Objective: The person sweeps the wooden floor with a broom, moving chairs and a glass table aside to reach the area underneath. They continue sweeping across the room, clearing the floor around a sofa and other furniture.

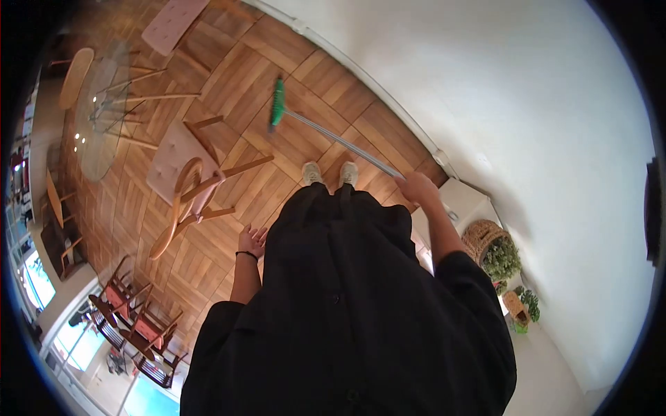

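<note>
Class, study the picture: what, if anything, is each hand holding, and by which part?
The right hand holds the green-headed broom by its grey handle, near the upper end. The left hand holds nothing.

Our right hand (418,188) is out in front of us, fingers curled into a closed grip, with our right forearm (442,229) slanting outward and back behind it. Our left hand (252,240) sits lower, out to the side and well apart from the right, fingers parted and loosely bent. Our left forearm (246,281) is bare. Our 2 feet (311,174) stand side by side ahead of our torso (340,298).
</note>
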`<state>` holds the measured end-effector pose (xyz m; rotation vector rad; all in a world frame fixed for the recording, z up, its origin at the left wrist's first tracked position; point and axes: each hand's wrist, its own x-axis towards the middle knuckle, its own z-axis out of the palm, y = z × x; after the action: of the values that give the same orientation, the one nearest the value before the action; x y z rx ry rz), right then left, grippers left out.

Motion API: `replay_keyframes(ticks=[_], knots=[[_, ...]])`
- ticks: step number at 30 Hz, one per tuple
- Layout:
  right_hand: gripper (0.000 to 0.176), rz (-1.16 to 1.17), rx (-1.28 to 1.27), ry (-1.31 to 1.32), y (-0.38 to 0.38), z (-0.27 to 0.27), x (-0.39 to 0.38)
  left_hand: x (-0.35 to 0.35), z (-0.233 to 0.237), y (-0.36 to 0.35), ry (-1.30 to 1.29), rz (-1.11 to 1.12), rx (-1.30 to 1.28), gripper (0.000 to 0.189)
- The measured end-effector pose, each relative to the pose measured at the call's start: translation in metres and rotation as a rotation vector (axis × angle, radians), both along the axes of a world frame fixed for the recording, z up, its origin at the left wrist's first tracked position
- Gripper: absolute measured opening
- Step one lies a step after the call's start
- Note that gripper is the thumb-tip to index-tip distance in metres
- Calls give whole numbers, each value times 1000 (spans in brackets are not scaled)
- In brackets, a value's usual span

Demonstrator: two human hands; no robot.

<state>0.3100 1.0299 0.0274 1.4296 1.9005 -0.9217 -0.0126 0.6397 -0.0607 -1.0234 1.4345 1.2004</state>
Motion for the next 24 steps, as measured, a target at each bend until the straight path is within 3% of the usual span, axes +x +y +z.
replay_keyframes(ticks=[6,11,14,17,20,24], knots=[[47,-61,107,-295,-19,58,164,-6,-2,34,113,-54,42,74],[47,-198,99,-478,-27,93,176,-38,13,43,247,-185,27,79],[46,-196,38,-500,-33,61,168,-53,16,42,231,-91,8,82],[42,-147,70,-407,-37,22,126,-69,14,37,267,43,9,82],[43,-106,79,-325,-18,-1,63,-93,-9,8,342,331,93,88],[44,-23,73,-197,24,-18,-68,-145,-39,-37,536,582,62,100]])
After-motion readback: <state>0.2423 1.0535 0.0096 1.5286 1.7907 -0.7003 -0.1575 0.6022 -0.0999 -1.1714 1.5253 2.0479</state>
